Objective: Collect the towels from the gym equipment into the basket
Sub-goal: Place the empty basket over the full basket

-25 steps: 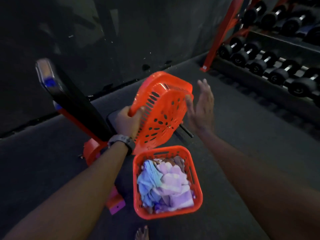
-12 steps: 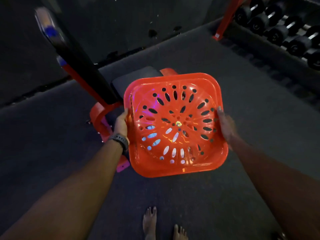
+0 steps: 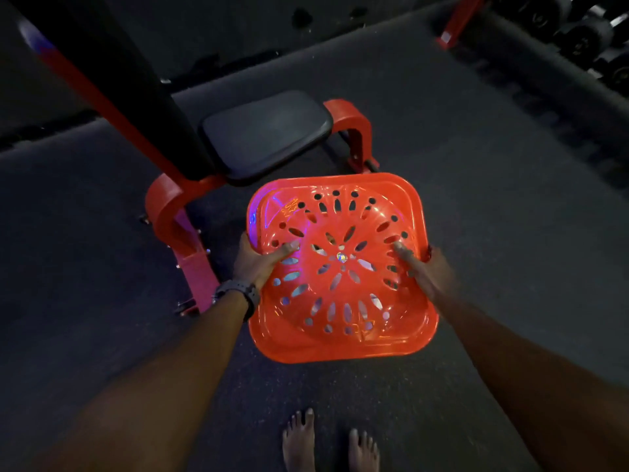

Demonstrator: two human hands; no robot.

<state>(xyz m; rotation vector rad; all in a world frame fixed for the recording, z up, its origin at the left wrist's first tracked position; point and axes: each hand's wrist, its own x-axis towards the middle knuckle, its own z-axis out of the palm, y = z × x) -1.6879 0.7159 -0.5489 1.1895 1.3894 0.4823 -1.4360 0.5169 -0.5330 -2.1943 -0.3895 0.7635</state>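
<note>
An orange perforated lid [image 3: 343, 321] lies flat over the basket on the dark floor and hides the basket body. Pale towel fabric shows only through the lid's slots. My left hand [image 3: 260, 264], with a watch on the wrist, grips the lid's left edge, thumb on top. My right hand [image 3: 420, 267] holds the lid's right edge, with its fingers lying on the lid's top.
A red-framed weight bench with a black seat pad [image 3: 265, 134] stands just behind and left of the basket. A dumbbell rack [image 3: 578, 32] fills the far right corner. My bare feet [image 3: 330, 444] are on the floor near the bottom edge.
A second ago my left hand held the lid upright above the open basket of towels. The lid has since been turned flat and lowered over the basket, with both hands on its sides.
</note>
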